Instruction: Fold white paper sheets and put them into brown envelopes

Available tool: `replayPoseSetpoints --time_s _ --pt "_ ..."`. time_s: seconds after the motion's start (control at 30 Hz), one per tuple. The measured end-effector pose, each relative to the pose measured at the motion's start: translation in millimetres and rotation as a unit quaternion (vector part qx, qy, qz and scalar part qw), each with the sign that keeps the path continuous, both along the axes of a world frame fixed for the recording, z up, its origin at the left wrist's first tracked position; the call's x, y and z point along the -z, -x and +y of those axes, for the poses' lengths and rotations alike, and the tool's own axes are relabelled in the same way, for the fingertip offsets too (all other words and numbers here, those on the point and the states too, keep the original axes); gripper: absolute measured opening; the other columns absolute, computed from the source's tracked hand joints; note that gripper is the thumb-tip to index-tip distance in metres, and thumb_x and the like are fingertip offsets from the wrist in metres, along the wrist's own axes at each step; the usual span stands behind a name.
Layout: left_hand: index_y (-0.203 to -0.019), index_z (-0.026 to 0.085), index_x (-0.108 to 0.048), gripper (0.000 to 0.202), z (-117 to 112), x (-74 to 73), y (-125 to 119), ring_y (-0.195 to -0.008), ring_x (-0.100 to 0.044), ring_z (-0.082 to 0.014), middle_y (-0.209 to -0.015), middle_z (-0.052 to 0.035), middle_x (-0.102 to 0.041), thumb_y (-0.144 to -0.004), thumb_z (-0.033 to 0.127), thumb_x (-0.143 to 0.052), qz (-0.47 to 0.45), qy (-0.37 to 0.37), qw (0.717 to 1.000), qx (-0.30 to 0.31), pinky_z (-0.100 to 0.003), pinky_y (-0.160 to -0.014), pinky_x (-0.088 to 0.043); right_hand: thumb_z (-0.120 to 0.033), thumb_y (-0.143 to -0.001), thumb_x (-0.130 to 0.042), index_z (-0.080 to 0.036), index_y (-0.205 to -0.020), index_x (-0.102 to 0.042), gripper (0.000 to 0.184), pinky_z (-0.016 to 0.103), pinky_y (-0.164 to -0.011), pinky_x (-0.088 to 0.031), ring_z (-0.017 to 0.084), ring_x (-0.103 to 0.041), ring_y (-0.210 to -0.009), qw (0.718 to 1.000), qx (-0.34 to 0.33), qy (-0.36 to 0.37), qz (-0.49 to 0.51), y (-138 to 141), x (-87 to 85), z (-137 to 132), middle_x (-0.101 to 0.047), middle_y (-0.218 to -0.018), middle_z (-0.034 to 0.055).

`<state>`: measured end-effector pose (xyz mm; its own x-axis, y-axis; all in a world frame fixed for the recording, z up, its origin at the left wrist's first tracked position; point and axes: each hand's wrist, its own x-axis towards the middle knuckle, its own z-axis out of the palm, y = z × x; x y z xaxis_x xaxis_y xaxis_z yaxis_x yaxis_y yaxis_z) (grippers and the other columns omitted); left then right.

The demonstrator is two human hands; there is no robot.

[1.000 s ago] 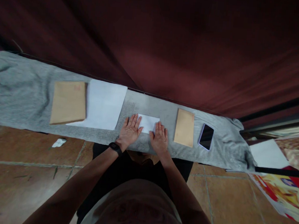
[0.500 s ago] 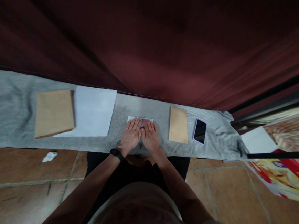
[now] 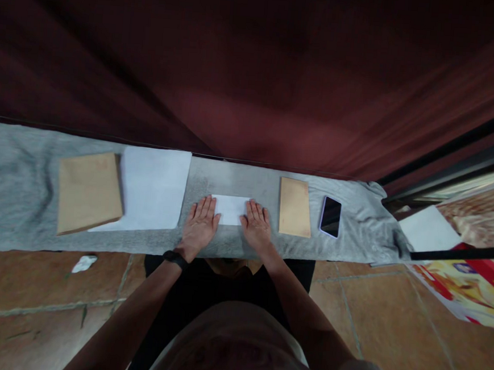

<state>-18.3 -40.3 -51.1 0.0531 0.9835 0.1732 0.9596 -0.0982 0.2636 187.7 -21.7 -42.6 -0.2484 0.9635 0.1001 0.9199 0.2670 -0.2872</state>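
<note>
A small folded white sheet of paper (image 3: 231, 210) lies flat on the grey cloth in front of me. My left hand (image 3: 201, 224) rests flat over its left end, fingers stretched out, a dark band on the wrist. Over the right end lies my right hand (image 3: 256, 224), also flat with fingers extended. The middle of the paper shows between the two hands; its ends are partly hidden under the fingers.
To the left, a stack of brown envelopes (image 3: 90, 192) overlaps larger white sheets (image 3: 155, 186). On the right lie a single brown envelope (image 3: 295, 207) and a phone (image 3: 330, 216). The narrow cloth-covered surface (image 3: 234, 175) meets a dark red curtain (image 3: 245, 105) behind.
My hands have slid apart, from together at the paper's middle out to its two ends. More of the white paper now shows between them.
</note>
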Motion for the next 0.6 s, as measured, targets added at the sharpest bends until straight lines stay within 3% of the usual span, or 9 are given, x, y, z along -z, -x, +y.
replayPoseSetpoints --time_s 0.17,0.4,0.6 --pt "-0.162 0.008 -0.031 0.065 -4.4 -6.3 -3.4 -0.159 -0.023 -0.0314 -0.168 -0.0161 -0.032 -0.104 0.036 -0.026 0.013 -0.017 1.0 -0.015 -0.057 -0.129 -0.02 -0.033 -0.109 -0.035 -0.01 -0.16 -0.038 0.056 0.049 -0.128 -0.022 0.027 -0.034 -0.155 1.0 0.009 -0.01 0.008 1.5 -0.4 1.8 -0.036 -0.166 0.0127" --pt "-0.161 0.018 -0.038 0.058 -7.9 -11.4 -26.6 -0.159 -0.023 -0.0251 -0.168 -0.0068 -0.035 -0.105 0.032 -0.029 0.029 0.016 0.994 0.106 -0.049 -0.131 -0.02 -0.033 -0.11 -0.034 -0.014 -0.158 -0.043 0.053 0.047 -0.128 -0.023 0.025 -0.035 -0.155 0.998 -0.062 -0.01 0.015 20.1 2.6 -1.2 -0.037 -0.167 0.009" --pt "-0.161 0.015 -0.036 0.06 -13.5 -12.3 -16.2 -0.159 -0.024 -0.026 -0.169 -0.0101 -0.033 -0.107 0.038 -0.029 0.029 0.021 0.995 0.091 -0.049 -0.131 -0.019 -0.035 -0.109 -0.037 -0.013 -0.16 -0.039 0.056 0.049 -0.128 -0.021 0.027 -0.034 -0.155 0.998 -0.054 -0.015 0.0 6.5 4.2 -5.5 -0.034 -0.168 0.0114"
